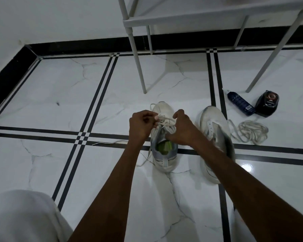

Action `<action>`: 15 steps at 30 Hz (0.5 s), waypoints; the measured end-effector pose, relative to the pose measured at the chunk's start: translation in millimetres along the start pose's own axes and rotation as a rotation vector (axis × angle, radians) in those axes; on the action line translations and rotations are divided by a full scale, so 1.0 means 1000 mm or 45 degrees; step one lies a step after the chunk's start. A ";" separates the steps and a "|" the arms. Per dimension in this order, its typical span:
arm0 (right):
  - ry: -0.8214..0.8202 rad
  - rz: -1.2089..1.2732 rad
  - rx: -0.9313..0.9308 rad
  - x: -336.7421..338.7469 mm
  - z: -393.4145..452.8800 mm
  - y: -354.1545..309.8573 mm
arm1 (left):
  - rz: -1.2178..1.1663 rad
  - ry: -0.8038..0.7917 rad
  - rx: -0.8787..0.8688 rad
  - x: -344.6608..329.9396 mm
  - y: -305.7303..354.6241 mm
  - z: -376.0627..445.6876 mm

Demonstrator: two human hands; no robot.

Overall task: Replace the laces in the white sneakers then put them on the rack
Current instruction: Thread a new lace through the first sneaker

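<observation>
Flanking sneaker [164,137] — bottle [240,106], (tangled) laces [252,131]

Both forearms are reaching forward and down from the bottom edge of the view, bare and nearly straight, converging toward the middle. The left hand [141,124] is curling its fingers inward, fingertips bunched in a pinch on a thin white lace [162,122]. The right hand [181,130] is sitting just beside it, knuckles up, wrist bent slightly, fingers curled down and gripping the same lace.
</observation>
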State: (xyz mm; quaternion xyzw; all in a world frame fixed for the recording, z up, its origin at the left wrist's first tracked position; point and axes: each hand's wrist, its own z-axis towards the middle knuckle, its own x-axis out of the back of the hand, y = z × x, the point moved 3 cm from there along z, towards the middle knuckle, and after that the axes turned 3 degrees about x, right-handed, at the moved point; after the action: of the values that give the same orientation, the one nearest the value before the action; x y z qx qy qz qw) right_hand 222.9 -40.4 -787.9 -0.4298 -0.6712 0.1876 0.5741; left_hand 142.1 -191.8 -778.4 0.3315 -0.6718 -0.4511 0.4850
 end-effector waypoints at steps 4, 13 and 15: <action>0.191 -0.176 0.066 -0.010 -0.004 0.005 | 0.116 0.250 -0.136 0.008 0.003 0.003; 0.207 0.098 0.008 -0.002 0.004 0.013 | 0.440 -0.163 -0.262 -0.005 -0.003 -0.007; 0.131 0.331 -0.126 0.001 0.009 0.020 | 0.470 -0.149 -0.268 -0.007 -0.007 -0.010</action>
State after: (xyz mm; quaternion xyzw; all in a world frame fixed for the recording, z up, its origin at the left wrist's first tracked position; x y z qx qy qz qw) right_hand 221.5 -26.3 -804.5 -0.5500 -0.5879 0.2049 0.5567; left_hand 153.7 -190.5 -786.0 0.1237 -0.6974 -0.4407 0.5516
